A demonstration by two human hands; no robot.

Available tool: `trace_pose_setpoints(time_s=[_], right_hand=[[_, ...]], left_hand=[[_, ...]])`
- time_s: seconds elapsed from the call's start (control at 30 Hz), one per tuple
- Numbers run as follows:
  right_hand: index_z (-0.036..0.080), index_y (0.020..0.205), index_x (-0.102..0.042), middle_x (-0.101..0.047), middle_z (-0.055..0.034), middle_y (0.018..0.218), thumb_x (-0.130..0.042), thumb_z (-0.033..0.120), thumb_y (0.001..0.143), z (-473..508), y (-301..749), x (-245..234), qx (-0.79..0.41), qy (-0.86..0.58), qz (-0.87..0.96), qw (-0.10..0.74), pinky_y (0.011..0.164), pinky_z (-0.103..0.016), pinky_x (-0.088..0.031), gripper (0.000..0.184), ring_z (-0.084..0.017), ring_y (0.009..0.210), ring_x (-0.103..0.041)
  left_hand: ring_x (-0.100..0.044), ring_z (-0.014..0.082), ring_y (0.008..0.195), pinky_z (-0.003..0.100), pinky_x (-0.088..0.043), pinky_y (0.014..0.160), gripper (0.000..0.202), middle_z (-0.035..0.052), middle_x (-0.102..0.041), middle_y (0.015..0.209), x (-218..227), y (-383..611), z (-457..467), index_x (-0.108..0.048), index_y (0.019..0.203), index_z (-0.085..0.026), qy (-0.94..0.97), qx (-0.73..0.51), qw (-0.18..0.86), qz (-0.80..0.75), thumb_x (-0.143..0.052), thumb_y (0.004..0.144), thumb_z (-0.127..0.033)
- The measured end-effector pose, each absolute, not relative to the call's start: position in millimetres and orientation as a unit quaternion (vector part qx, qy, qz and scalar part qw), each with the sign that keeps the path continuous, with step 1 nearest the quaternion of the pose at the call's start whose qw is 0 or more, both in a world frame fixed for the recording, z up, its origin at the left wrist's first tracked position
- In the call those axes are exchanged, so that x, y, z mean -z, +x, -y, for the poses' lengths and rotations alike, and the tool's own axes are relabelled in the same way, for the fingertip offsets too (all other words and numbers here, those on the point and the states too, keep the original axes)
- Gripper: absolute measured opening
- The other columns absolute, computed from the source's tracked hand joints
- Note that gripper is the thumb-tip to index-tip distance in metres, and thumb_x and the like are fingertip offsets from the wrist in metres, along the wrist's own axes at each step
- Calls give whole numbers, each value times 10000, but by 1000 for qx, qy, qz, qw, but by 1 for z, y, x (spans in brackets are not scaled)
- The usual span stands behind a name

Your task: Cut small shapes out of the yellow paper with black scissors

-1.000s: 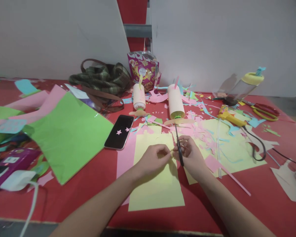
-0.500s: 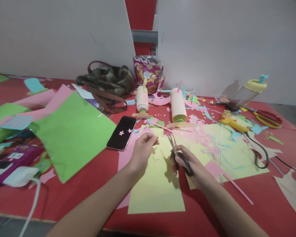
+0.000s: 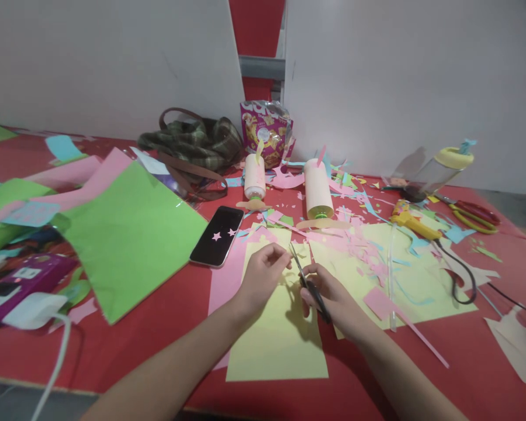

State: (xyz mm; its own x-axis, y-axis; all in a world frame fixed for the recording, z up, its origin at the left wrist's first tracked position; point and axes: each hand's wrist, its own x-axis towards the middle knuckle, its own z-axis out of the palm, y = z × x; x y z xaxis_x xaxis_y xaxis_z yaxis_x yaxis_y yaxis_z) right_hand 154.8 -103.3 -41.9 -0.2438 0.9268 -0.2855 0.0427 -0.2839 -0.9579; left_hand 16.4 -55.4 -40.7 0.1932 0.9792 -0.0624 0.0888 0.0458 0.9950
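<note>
My left hand (image 3: 263,275) is closed in a pinch above a pale yellow sheet of paper (image 3: 274,354); whatever its fingertips hold is too small to make out. Black-handled scissors (image 3: 318,301) are in my right hand (image 3: 335,292), their blades pointing up and away, close beside the left fingertips. Small yellow scraps show around the blades. Beneath the yellow sheet, a pink sheet (image 3: 221,292) sticks out on the left. Two pink paper stars (image 3: 216,237) lie on a black-screened phone (image 3: 217,251) left of my hands.
Beyond my hands are two cream-wrapped cylinders (image 3: 318,187) and a snack bag (image 3: 267,131). A yellow glue gun (image 3: 414,224), red-and-yellow scissors (image 3: 473,215) and a clear bottle (image 3: 440,172) are on the right. A green sheet (image 3: 134,240) and a purple box (image 3: 30,283) lie left.
The scissors have turned and their blades have come closer to my left fingertips. My left hand has shifted slightly right and nearer to me.
</note>
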Motion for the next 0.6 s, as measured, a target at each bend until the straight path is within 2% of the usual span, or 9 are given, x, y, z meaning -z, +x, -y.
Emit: trace_pose_setpoints(time_s=[0.27, 0.6], right_hand=[[214, 849, -396, -438, 60, 603, -535, 360, 722, 103, 154, 42, -627, -491, 478, 371, 455, -224, -347, 238, -100, 488, -494], [214, 821, -412, -455, 60, 621, -563, 326, 704, 102, 154, 43, -647, -474, 457, 385, 459, -227, -366, 222, -80, 447, -484]], left_hand=[[-477, 110, 605, 236, -370, 623, 166, -16, -496, 602, 44, 16, 57, -479, 601, -153, 558, -404, 551, -470, -458, 732, -252], [-461, 100, 596, 225, -365, 612, 146, -18, -478, 598, 40, 14, 53, -463, 599, -149, 569, -404, 566, -440, -452, 732, -210]])
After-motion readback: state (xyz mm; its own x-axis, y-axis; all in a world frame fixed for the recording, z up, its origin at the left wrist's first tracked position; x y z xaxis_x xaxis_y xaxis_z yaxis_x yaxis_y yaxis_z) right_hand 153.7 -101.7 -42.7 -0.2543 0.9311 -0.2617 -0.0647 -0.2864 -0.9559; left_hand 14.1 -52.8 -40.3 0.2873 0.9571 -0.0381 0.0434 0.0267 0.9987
